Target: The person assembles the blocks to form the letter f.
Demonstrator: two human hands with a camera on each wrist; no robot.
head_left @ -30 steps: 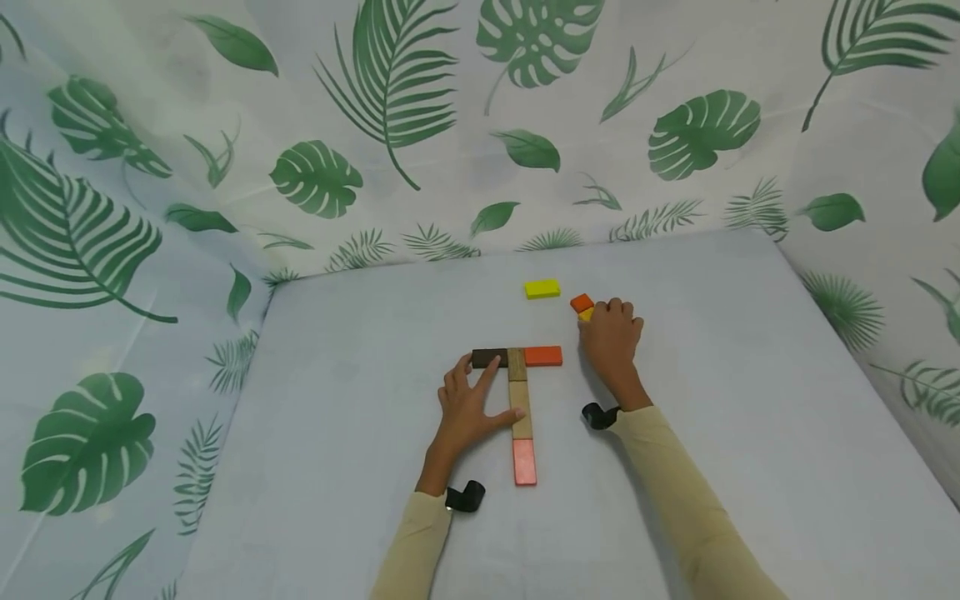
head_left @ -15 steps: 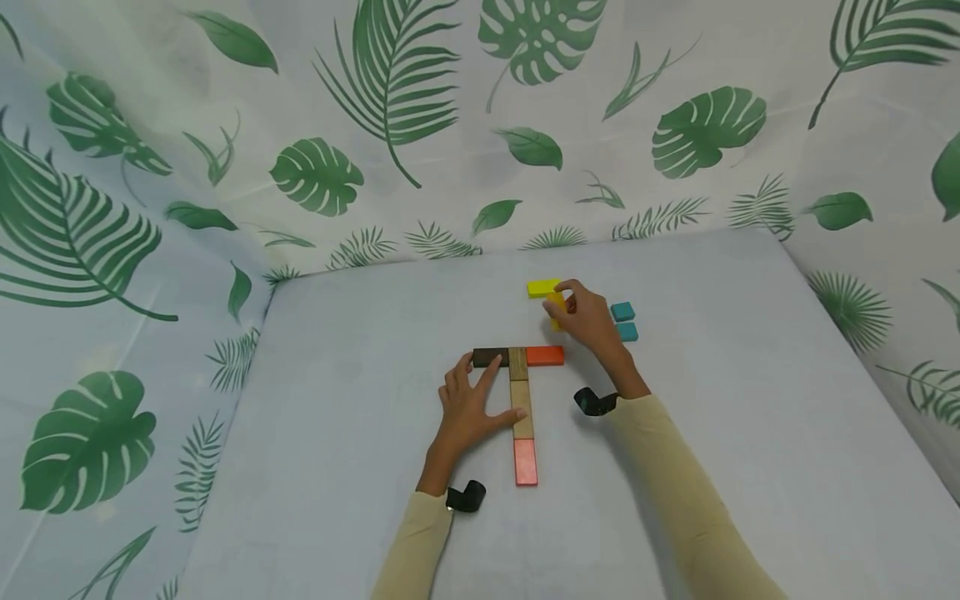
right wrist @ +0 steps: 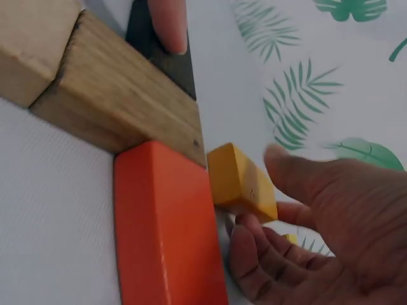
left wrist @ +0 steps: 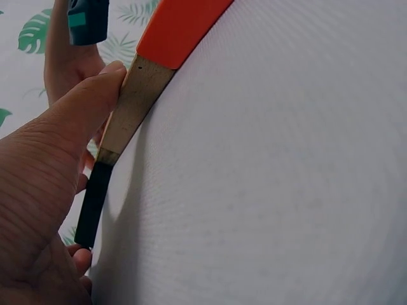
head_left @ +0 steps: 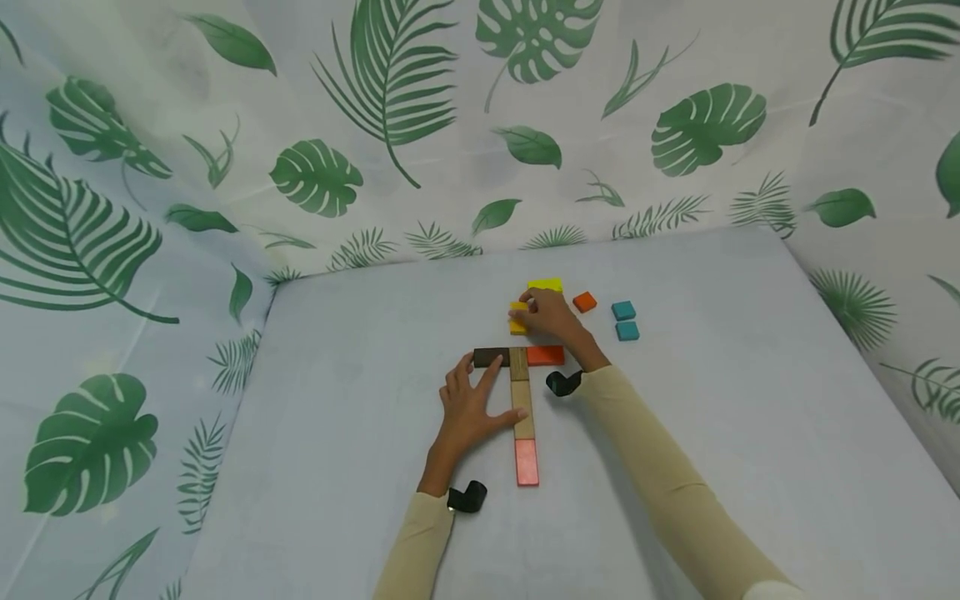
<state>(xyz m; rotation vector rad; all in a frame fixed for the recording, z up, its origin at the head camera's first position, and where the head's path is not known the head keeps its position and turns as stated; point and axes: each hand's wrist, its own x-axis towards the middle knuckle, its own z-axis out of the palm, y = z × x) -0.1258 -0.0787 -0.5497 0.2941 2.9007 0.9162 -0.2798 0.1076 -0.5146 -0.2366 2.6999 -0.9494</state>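
Whitish walls (head_left: pixel 442 200) back, left and right, green leaf prints (head_left: pixel 317 177) scattered over. Pale grey-white desk (head_left: pixel 337 433) runs up to back wall. Soft light.

The right hand (right wrist: pixel 356 225) holds a yellow box-shaped block (right wrist: pixel 226 175) in its fingers, just beyond the far side of a row of blocks. In that row, a glossy orange-red rectangular block (right wrist: pixel 184 238) lies at the right, touching a brown wood-grained block (right wrist: pixel 124 82); a near-black block (right wrist: pixel 179 73) lies to the left, under one fingertip of the left hand (right wrist: pixel 168 24). A pale beige block (right wrist: pixel 32 44) abuts the near end of the brown one. A white surface (right wrist: pixel 51 203) lies beneath, with a white leaf-printed backdrop (right wrist: pixel 356 108) at the far side.
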